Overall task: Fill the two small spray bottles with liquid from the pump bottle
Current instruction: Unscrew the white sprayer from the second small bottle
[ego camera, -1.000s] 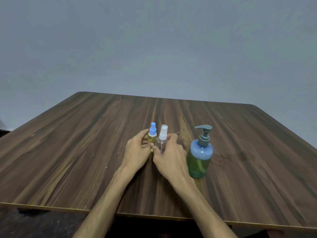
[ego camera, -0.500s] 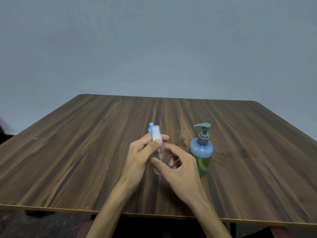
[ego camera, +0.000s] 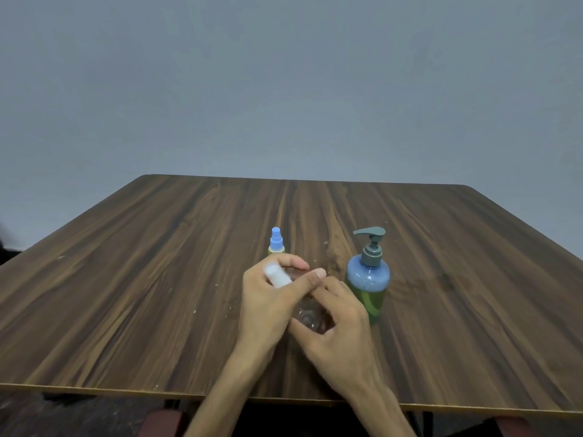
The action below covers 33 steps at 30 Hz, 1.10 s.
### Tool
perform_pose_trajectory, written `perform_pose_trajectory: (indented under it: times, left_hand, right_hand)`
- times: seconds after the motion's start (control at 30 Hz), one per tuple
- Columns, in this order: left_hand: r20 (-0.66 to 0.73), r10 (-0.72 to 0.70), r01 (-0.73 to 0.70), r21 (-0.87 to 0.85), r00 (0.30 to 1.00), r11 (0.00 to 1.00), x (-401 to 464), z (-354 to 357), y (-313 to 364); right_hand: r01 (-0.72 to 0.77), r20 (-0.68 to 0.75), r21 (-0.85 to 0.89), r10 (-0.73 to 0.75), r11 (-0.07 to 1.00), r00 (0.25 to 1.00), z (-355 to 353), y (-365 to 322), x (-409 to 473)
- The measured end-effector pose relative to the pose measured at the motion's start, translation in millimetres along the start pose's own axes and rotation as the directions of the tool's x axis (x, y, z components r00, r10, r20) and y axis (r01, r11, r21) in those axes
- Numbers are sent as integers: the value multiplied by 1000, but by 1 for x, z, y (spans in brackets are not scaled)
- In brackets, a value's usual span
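A brown wooden table stands in front of a plain gray wall.

Two hands are close together over the middle of the table. They hold a small clear spray bottle between them. The bottle is tipped over, with its white cap pointing up and to the left.

The left hand is curled around the white cap. Its thumb lies across the top part of the bottle and its fingers bend around the far side. The cap looks blurry.

The right hand holds the clear bottom part of the bottle. Its thumb is under the bottle and its fingers curl over it. You can see through the bottle, and I cannot tell if there is anything inside.

Another small spray bottle stands up straight on the table, just behind the left hand. It has a blue cap and a yellow-green body. The hand hides its lower part. No hand touches it.

The pump bottle stands on the table just to the right of the hands. It has a gray pump on top with the spout pointing left. Its top part looks blue and its lower part is green with liquid. The right hand is very near it, but I cannot tell if they touch.
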<state>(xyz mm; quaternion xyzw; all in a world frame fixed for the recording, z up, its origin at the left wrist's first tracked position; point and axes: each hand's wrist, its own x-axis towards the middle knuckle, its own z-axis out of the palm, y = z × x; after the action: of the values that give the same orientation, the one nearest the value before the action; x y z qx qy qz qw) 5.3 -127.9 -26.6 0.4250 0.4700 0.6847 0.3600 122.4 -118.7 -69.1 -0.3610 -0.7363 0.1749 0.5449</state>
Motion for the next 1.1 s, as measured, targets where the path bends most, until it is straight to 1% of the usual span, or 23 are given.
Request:
perform_pose_trajectory:
  times: [0.07, 0.17, 0.23, 0.3, 0.37, 0.47, 0.53, 0.6, 0.7, 0.77, 0.87, 0.97, 1.03, 1.1]
  left_hand:
    - [69, -20, 17, 41, 997, 999, -2, 2, 2]
    - [173, -5, 1, 21, 985, 1000, -12, 2, 1]
    - [190, 11, -12, 4, 982, 1000, -16, -2, 0]
    - [150, 51, -56, 28, 987, 998, -15, -6, -3]
    - [115, 123, -131, 69, 986, 989, -13, -9, -5]
    - [-17, 191, -190, 47, 981, 981, -11, -10, -3]
    - [-79, 269, -266, 43, 960, 963, -11, -12, 3]
    - [-130, 339, -335, 54, 932, 941, -11, -14, 12]
    - [-145, 370, -377, -20, 918, 926, -7, -22, 25]
    - [-138, 374, -378, -1, 917, 926, 0, -36, 29]
    - [-109, 336, -326, 102, 935, 940, 13, -67, 29]
    - [-2, 242, -228, 329, 970, 916, 24, -90, 19]
    - [52, 155, -160, 504, 987, 849, 31, -92, 4]
    - [95, 114, -148, 659, 989, 737, 37, -86, -10]
  right_hand:
    - [-6, 10, 21, 6, 1000, 1000, 2, -1, -3]
    - [-80, -59, 18, 81, 997, 995, -1, 2, -4]
    - [-73, -82, -12, 72, 997, 994, -4, 3, -5]
    - [-67, -97, -33, 63, 997, 993, -5, 1, -6]
    - [-72, -119, -32, 67, 997, 991, -5, 0, -9]
    - [-83, -116, -79, 74, 993, 991, -5, 0, -11]
    - [-98, -106, -114, 86, 989, 991, -5, 0, -11]
    - [-126, -130, -126, 109, 984, 986, -5, 0, -12]
    - [-163, -169, -134, 139, 978, 976, -7, 1, -14]
    - [-183, -166, -154, 157, 971, 974, -7, 2, -15]
    - [-202, -190, -160, 171, 966, 967, -5, 2, -16]
    - [-208, -199, -163, 174, 964, 964, -3, 2, -16]
    - [-216, -197, -163, 183, 963, 963, -2, 3, -16]
    - [-215, -182, -168, 184, 962, 966, -1, 3, -17]
